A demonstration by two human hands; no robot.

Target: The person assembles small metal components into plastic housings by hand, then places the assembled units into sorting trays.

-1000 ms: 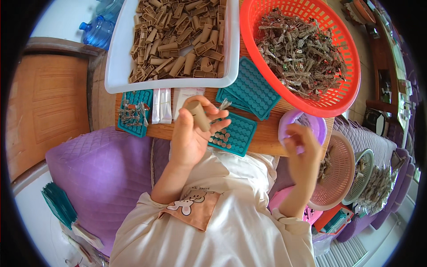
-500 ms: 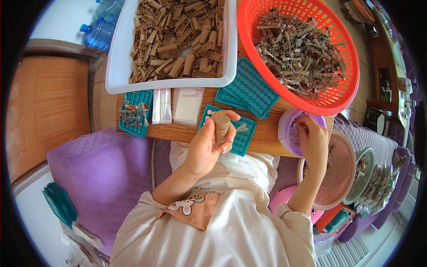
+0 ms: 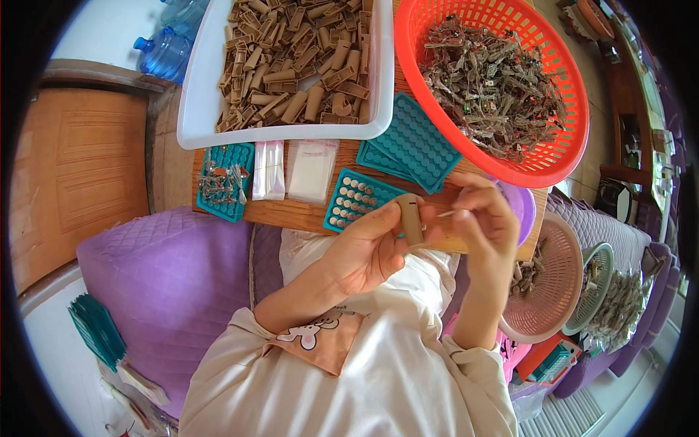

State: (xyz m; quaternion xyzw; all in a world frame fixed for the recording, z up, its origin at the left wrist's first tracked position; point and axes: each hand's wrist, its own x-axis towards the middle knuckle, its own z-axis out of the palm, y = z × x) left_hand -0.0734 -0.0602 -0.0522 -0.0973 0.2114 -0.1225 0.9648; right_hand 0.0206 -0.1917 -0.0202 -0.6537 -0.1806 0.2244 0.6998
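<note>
Head view: left hand grips a tan tube; right hand pinches a thin pin beside it.

I see a matt tan cardboard-like tube in my left hand, a glossy orange plastic basket, a smooth white plastic tub, a bare wooden surface, and quilted purple cloth cushion.

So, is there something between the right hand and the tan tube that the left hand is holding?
Nothing visible. The left hand holds the tan tube upright above the wooden board. The right hand is right beside it, pinching a thin pale piece whose tip points at the tube; whether it touches is unclear.
</note>
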